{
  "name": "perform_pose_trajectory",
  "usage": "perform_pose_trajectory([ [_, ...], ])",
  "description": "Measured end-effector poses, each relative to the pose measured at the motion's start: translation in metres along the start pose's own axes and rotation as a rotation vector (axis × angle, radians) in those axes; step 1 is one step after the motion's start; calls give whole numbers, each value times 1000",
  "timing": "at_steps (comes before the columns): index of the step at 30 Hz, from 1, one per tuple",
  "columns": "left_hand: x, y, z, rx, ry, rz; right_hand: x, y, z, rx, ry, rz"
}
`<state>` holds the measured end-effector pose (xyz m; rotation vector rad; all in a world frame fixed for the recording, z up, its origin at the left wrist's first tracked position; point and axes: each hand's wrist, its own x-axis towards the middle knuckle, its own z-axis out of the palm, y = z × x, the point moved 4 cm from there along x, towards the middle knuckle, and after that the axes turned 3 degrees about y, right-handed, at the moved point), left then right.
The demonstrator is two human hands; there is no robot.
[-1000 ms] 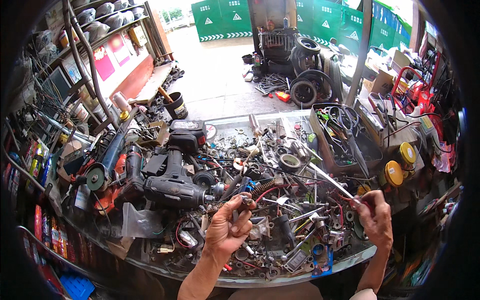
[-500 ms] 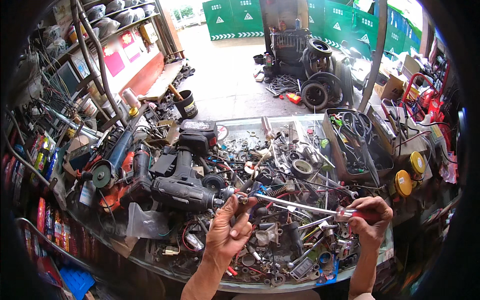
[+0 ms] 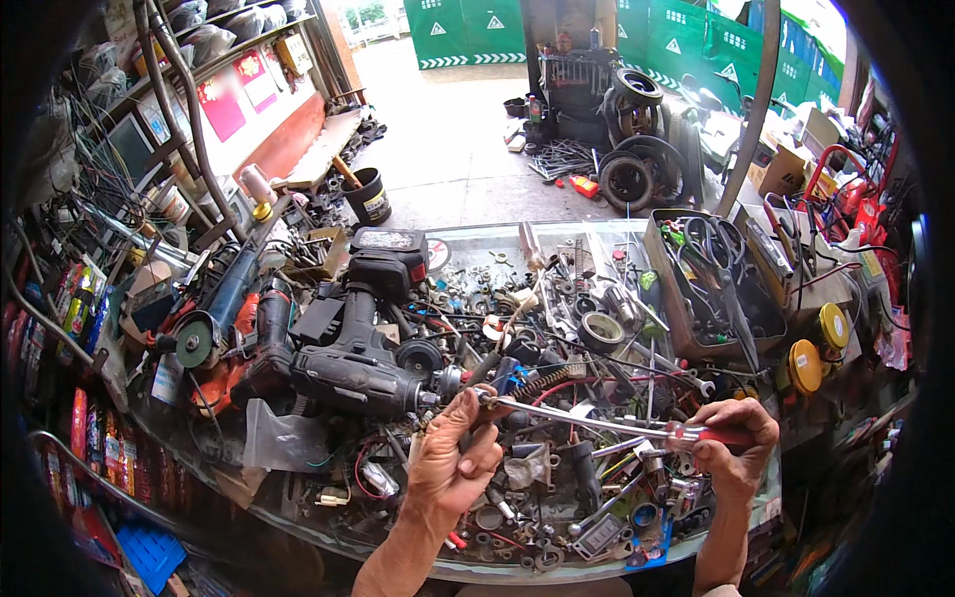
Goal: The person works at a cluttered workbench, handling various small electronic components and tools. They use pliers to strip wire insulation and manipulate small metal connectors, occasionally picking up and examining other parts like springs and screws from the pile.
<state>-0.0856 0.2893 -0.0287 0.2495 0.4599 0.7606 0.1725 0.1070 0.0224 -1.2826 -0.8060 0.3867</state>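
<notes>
My right hand is closed around the red-and-clear handle of a long screwdriver. Its steel shaft runs leftward over the bench, and its tip meets a small metal part. Thumb and fingers of my left hand pinch that part; its exact kind is too small to tell. Just beyond my left fingertips lies a black cordless impact wrench, its battery end pointing away from me. A coil spring and many loose metal bits lie beneath the screwdriver.
The glass-topped bench is crowded with hardware. An angle grinder lies at left. At right stand a metal tray holding scissors and yellow-lidded jars. A tape roll sits mid-bench; a black bucket stands beyond.
The screwdriver tip has come leftward and down onto the small part in my left fingers. Both hands keep their grips, and the view has shifted slightly.
</notes>
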Motion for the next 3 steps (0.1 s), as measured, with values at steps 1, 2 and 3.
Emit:
perform_pose_trajectory([
  [1, 0, 0, 1, -1, -3, -5, 0, 1, -1, 2, -7, 18],
  [2, 0, 0, 2, -2, -5, -9, 0, 2, -2, 5, -15, 36],
  [3, 0, 0, 2, 1, -1, -13, 0, 3, -3, 8, -23, 55],
])
